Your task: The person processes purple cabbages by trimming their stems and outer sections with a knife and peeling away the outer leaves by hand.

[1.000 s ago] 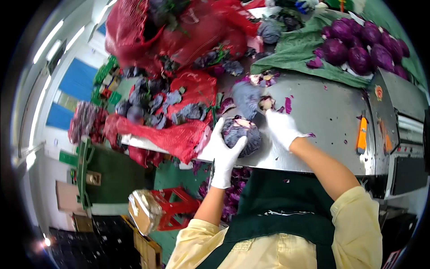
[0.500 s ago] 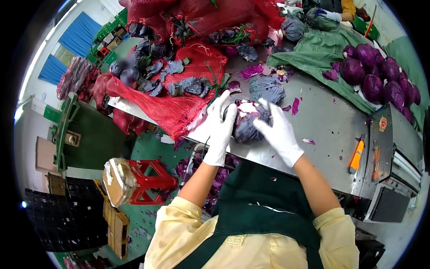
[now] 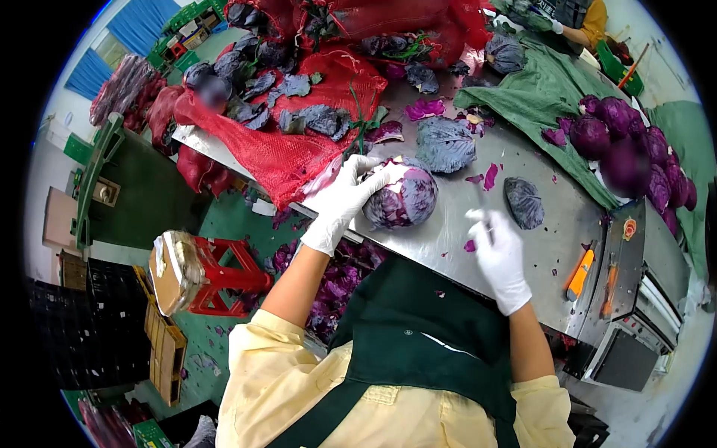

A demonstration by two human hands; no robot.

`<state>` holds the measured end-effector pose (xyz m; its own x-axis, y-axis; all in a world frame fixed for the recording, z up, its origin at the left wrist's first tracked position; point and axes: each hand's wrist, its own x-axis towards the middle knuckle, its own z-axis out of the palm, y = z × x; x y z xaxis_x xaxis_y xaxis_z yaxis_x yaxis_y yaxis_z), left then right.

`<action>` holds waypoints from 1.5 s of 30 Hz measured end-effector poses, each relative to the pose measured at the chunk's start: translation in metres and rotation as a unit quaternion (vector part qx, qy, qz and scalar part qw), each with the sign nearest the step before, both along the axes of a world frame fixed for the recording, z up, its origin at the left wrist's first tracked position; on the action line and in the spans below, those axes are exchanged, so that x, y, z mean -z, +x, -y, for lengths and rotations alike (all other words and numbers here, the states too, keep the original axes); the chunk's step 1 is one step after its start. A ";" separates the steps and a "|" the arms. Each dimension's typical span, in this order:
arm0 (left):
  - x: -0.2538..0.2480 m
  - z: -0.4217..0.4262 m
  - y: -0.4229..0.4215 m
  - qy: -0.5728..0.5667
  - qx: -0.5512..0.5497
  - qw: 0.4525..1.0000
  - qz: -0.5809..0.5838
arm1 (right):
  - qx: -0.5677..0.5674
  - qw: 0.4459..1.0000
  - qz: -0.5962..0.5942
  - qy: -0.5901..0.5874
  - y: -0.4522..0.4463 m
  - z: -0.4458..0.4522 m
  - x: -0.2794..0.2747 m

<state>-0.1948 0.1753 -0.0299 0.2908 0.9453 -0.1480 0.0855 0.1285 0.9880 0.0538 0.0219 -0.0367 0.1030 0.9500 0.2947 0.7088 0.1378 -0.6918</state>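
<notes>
1. A gloved left hand (image 3: 357,193) grips a red cabbage (image 3: 402,196), its fingers closed over the upper left side, at the near edge of a steel table (image 3: 553,246).
2. The gloved right hand (image 3: 490,233) hovers apart, fingers partly curled; whether they pinch anything, I cannot tell.
3. A loose leaf (image 3: 524,202) lies beyond it, an orange cutter (image 3: 579,275) farther right.

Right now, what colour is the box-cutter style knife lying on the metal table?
Orange, with dark parts; the knife shows best in the head view.
</notes>
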 end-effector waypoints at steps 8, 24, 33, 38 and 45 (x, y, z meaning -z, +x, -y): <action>0.012 -0.007 0.009 0.079 0.061 0.982 -0.158 | 0.015 0.954 -0.277 -0.112 -0.035 0.018 -0.004; 0.008 -0.033 0.047 0.317 0.174 0.913 -0.186 | 0.038 0.999 -0.033 -0.014 0.003 0.026 0.000; -0.012 -0.044 0.053 0.034 0.136 0.989 -0.052 | 0.074 0.970 -0.177 -0.149 -0.005 0.028 0.004; -0.012 -0.038 0.054 0.018 0.140 0.989 -0.041 | 0.046 0.998 -0.019 -0.042 -0.017 0.018 0.019; -0.013 -0.040 0.058 0.019 0.131 0.988 -0.074 | 0.034 0.999 -0.002 -0.023 -0.032 0.009 0.005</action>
<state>-0.1368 0.2150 -0.0165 0.5045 0.8458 -0.1733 0.2558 0.0452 0.9657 0.0218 0.0131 -0.0422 0.1684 0.9534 0.2503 0.7131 0.0575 -0.6987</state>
